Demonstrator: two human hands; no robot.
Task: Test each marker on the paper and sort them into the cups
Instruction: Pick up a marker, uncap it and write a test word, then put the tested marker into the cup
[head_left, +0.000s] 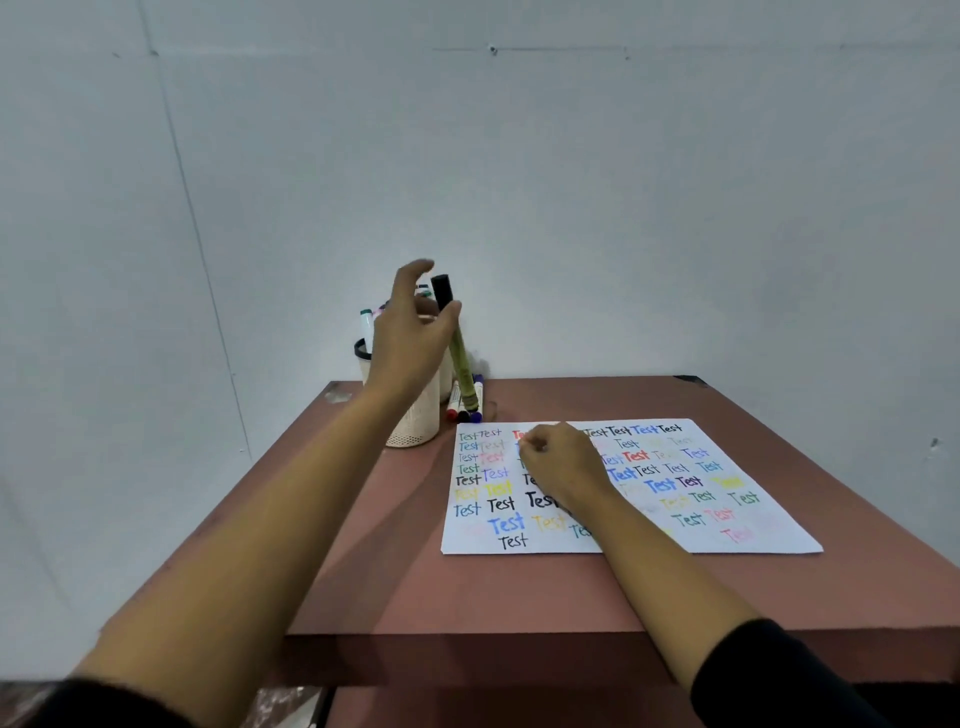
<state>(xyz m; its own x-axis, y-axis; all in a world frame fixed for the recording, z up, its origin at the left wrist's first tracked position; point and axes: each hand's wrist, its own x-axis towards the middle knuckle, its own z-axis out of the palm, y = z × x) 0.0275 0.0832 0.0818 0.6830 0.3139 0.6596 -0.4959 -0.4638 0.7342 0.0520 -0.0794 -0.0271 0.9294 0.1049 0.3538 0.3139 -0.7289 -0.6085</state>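
The left hand (410, 332) loosely pinches the tilted marker (458, 358) just right of the cup (415, 431), so it may slip onto the table (467, 597); whether the curled right hand (561, 462) on the paper (727, 540) holds anything is unclear.

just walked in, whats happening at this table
A person's left hand is raised by the cream pen cup, its thumb seemingly pinching an olive marker with a black cap. The right hand rests curled on the paper, which is full of coloured "Test" words. A few loose markers lie just beyond the paper.
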